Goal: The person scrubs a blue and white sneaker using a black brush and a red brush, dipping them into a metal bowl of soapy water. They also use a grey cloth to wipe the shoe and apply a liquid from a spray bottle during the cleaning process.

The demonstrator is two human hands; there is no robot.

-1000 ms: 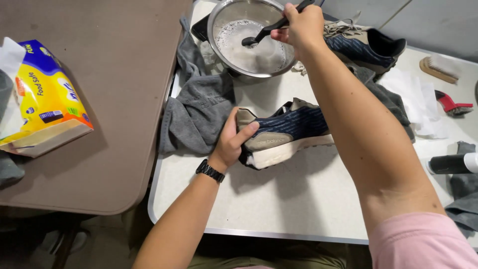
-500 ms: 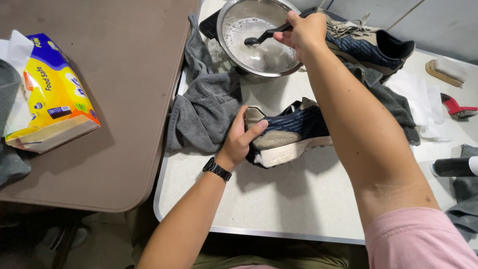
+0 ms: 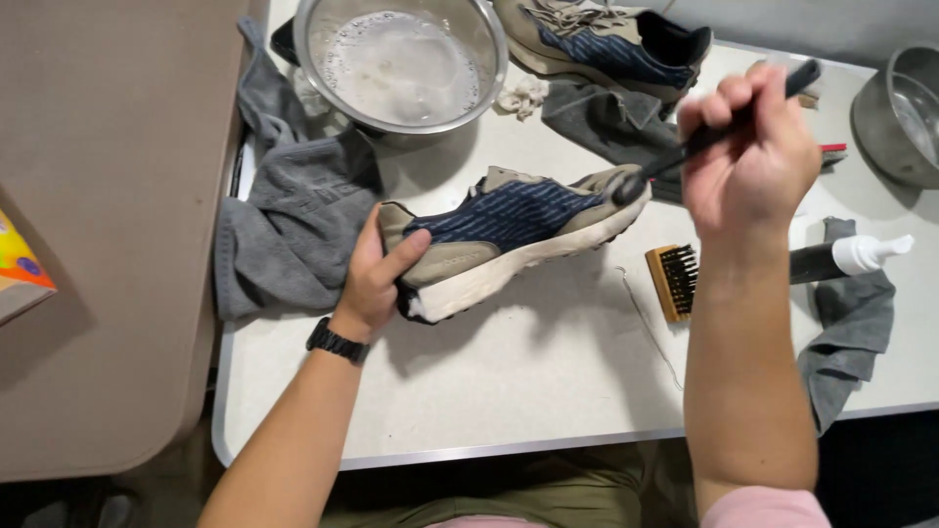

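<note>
My left hand (image 3: 375, 277), with a black watch on the wrist, grips the heel of a navy and beige sneaker (image 3: 509, 230) that lies on its side on the white table (image 3: 518, 391). My right hand (image 3: 751, 156) is closed around a black-handled brush (image 3: 719, 127). The brush's head touches the sneaker's toe. A steel bowl of foamy water (image 3: 399, 64) stands behind the sneaker. The second sneaker (image 3: 606, 44) lies at the back on a grey cloth.
A crumpled grey towel (image 3: 293, 215) lies left of the sneaker. A wooden bristle brush (image 3: 673, 281), a black bottle with a white nozzle (image 3: 851, 256) and another grey cloth (image 3: 853, 332) lie at right. A second steel bowl (image 3: 905, 108) is far right. A brown table (image 3: 108, 225) adjoins on the left.
My right hand has come back from the bowl of foamy water with the brush and set its head against the sneaker's toe. My left hand has kept its hold on the heel.
</note>
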